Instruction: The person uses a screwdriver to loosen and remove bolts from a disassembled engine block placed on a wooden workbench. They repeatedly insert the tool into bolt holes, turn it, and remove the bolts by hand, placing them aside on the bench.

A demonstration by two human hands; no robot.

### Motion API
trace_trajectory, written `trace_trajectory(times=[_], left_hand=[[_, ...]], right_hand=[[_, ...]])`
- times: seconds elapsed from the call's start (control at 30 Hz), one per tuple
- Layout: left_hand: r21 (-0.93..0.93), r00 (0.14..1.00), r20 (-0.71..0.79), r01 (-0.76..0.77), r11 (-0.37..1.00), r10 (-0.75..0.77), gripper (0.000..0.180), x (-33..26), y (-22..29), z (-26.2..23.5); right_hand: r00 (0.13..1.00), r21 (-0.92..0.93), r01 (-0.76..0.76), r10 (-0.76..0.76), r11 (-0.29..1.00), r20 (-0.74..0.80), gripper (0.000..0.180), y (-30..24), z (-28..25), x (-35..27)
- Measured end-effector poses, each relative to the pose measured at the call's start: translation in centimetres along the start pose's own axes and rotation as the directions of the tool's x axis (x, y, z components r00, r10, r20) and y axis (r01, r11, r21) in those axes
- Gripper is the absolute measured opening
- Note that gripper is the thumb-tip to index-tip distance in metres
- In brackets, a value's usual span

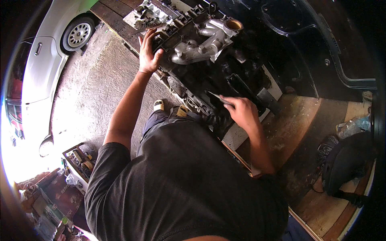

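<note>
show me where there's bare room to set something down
Widest bare patch: the wooden surface, right of the right hand, between the dark engine and the black strapped item. The concrete floor between the white car and the workbench has room. It's crowded around the left hand, where the silver manifold and metal parts sit close.

Harsh daylight from left; glare blows out area beside car (pixel 42 76), floor (pixel 106 74) bright. Engine (pixel 201 76) sits dim, darkest areas losing detail. Fisheye bends edges, corners black, bluish fringe along left rim.
</note>
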State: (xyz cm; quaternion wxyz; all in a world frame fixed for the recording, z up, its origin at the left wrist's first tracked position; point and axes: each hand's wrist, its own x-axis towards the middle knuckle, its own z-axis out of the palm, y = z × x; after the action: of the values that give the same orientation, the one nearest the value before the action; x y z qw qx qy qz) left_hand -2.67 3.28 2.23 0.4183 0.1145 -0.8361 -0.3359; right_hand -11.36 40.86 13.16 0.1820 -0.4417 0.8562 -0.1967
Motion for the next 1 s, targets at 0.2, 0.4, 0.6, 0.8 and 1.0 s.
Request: trace_trajectory(times=[0.2,0.4,0.6,0.8,1.0], left_hand=[[-0.006,1.000,-0.004,-0.022,1.000,0.022,0.083,0.5,0.2,0.2],[-0.009,1.000,-0.006,-0.015,1.000,0.015,0.083,0.3,0.1,0.0],[-0.023,1.000,0.001,0.009,1.000,-0.009,0.085,0.2,0.5,-0.1],[-0.022,1.000,0.009,-0.001,1.000,0.001,0.087,0.3,0.4,0.1],[-0.066,1.000,-0.001,-0.001,0.998,0.001,0.084,-0.2,-0.3,-0.1]], right_hand=[[0.995,-0.051,-0.033,0.028,0.998,-0.097,0.029,-1.2,1.6,1.7],[0.996,0.020,-0.056,0.057,0.998,-0.063,0.030,-0.1,1.1,0.0],[0.972,-0.086,-0.181,0.166,0.980,-0.166,0.034,-1.2,1.2,-0.8],[0.949,-0.203,-0.213,0.153,0.956,-0.277,0.045,-0.2,4.6,0.5],[0.954,-0.169,-0.265,0.233,0.949,-0.191,0.043,0.3,3.7,-2.2]])
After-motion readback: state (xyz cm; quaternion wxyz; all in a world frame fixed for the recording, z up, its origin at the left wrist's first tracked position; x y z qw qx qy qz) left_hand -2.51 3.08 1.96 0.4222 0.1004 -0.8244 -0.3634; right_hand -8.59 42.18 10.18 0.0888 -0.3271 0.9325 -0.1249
